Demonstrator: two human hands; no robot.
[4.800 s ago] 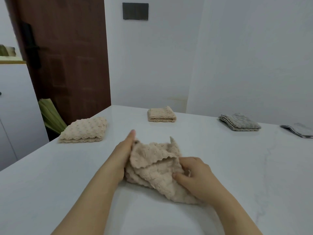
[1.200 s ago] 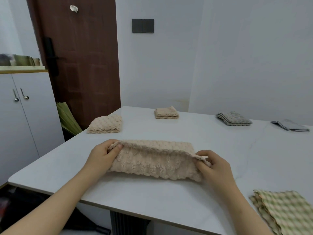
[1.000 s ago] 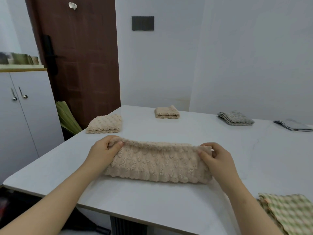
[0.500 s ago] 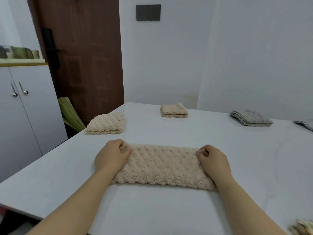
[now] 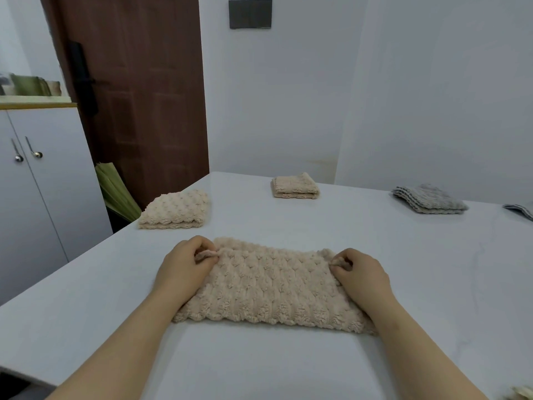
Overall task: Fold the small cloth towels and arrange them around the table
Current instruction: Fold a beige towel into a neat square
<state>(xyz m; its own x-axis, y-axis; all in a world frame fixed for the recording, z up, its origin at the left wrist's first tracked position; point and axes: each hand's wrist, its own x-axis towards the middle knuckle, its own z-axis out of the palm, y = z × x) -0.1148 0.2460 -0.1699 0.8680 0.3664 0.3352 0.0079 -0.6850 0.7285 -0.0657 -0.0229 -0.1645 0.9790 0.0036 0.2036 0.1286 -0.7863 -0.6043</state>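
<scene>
**Soft towel pinched at both corners**

The beige towel (image 5: 268, 287) is lying as a long folded strip on the table (image 5: 288, 365), close to the person. The left grip (image 5: 184, 268) and the right grip (image 5: 360, 275) are each pinching one far corner. It is looking soft, light and limp, so holding the corners seems best. The white cabinet (image 5: 43, 183) is standing closed, contents hidden.

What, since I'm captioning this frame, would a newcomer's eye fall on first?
First, the half-folded beige towel, a long strip in the middle of the white table, with the left hand and right hand each pinching a far corner. Beyond lie folded ones: a bobbly beige towel at the left edge, a small beige towel at the far side, a grey towel far right.
</scene>
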